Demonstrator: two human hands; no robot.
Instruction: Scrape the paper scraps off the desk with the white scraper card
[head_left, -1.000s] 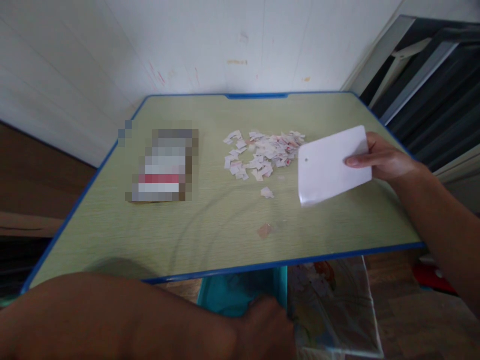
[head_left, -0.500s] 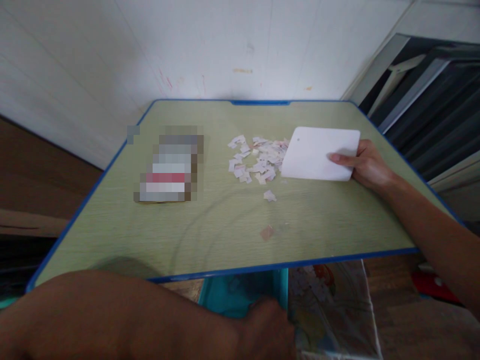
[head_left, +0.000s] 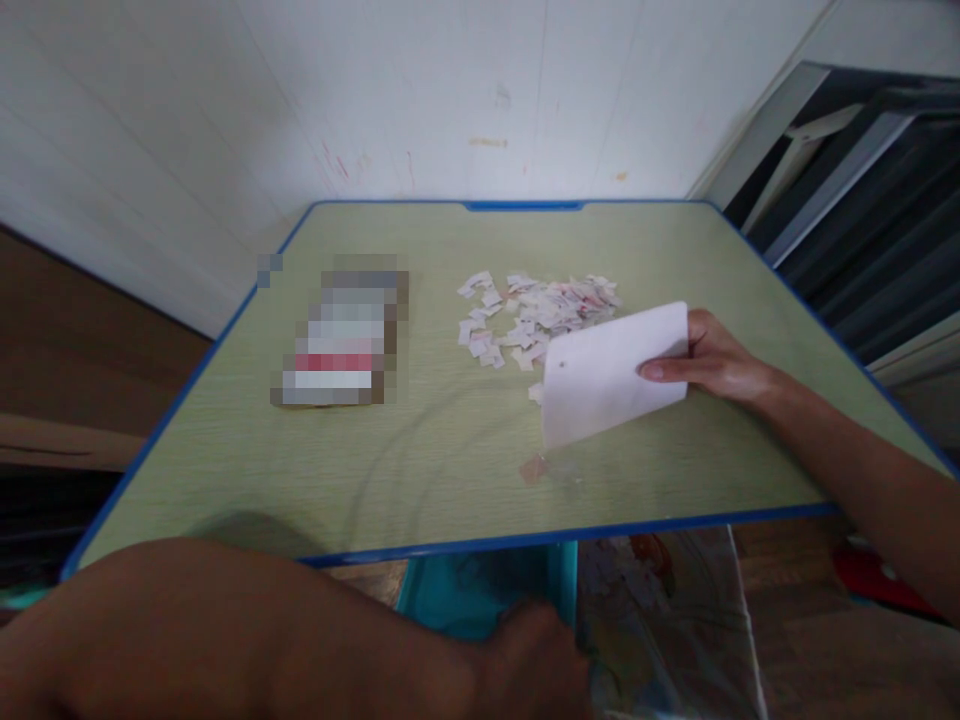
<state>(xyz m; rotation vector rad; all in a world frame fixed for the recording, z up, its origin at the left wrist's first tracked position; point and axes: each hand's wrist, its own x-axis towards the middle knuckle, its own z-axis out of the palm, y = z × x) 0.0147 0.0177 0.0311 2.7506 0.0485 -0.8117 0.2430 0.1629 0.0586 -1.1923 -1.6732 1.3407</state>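
Note:
My right hand (head_left: 712,360) grips a white card (head_left: 615,375), thumb on its face. The card has rounded corners and a small hole at one corner. It tilts, its left edge down by the near side of a heap of small paper scraps (head_left: 555,305) on the table. One reddish scrap (head_left: 534,468) lies close to the card's lower corner. My left hand (head_left: 540,655) is closed below the table edge, beside a teal bin (head_left: 442,590) and a clear plastic bag (head_left: 667,620) with paper scraps in it; what its fingers hold is hidden.
On the left of the green, blue-edged table (head_left: 247,440) lies a pixelated flat object (head_left: 341,335). A white wall (head_left: 420,90) stands behind. Dark panels and frames (head_left: 870,180) lean at the right, and a red object (head_left: 881,575) is on the floor.
My right hand has brought the card nearer and slightly left, tilting it, and more of the scrap heap shows behind it. My left hand has stayed in place.

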